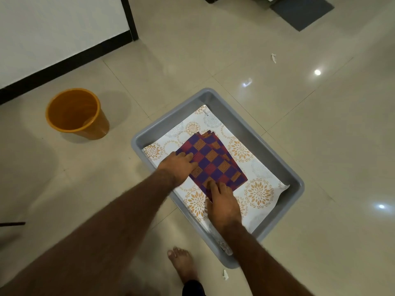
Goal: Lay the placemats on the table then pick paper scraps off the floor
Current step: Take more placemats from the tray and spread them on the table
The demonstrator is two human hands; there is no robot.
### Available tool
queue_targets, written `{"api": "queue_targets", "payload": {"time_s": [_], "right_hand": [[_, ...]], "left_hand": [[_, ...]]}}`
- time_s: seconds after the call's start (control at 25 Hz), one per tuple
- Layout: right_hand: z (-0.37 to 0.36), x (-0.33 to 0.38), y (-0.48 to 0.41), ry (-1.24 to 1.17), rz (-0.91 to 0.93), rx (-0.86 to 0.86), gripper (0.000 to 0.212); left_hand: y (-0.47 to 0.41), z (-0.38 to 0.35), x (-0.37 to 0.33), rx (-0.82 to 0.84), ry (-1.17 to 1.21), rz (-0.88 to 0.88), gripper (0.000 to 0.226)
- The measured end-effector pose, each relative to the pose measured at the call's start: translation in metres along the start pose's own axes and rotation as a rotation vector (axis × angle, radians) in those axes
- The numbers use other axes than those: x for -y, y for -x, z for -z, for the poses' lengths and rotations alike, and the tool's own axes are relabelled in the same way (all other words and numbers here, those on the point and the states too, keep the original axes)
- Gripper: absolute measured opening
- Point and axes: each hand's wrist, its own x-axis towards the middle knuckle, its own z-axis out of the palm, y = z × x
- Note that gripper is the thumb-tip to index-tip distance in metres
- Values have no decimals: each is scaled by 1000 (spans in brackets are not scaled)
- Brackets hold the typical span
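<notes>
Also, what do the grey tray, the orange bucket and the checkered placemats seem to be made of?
Grey tray: probably moulded plastic, matt, with smooth rounded rim.
Orange bucket: plastic, slightly glossy and translucent-looking.
Checkered placemats: likely woven fabric or woven plastic; fine ribbed stripes show, but the frame cannot settle which.

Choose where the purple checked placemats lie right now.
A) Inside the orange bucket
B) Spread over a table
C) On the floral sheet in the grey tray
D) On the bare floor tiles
C: the purple checked placemats rest on the floral sheet inside the grey tray, with the left hand and right hand touching them; the orange bucket stands apart.
</notes>
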Motion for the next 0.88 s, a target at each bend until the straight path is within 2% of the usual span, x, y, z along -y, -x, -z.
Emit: {"api": "queue_targets", "payload": {"time_s": [0.28,0.52,0.64,0.76,0.88], "right_hand": [[-9,0,-13,23,-48,-17,64],[18,5,-20,63,-7,-141,48],[59,17,-23,30,87,-229,45],[107,46,-27,-65,202,-261,56],[159,107,-19,-191,324,-295,60]], "left_hand": [[-12,-10,4,-42,8,10,63],[-10,-10,4,-85,-8,28,59],[6,8,7,-158,-8,57,33],[40,40,25,-255,105,124,29],[104,78,62,-289,190,275,20]]}}
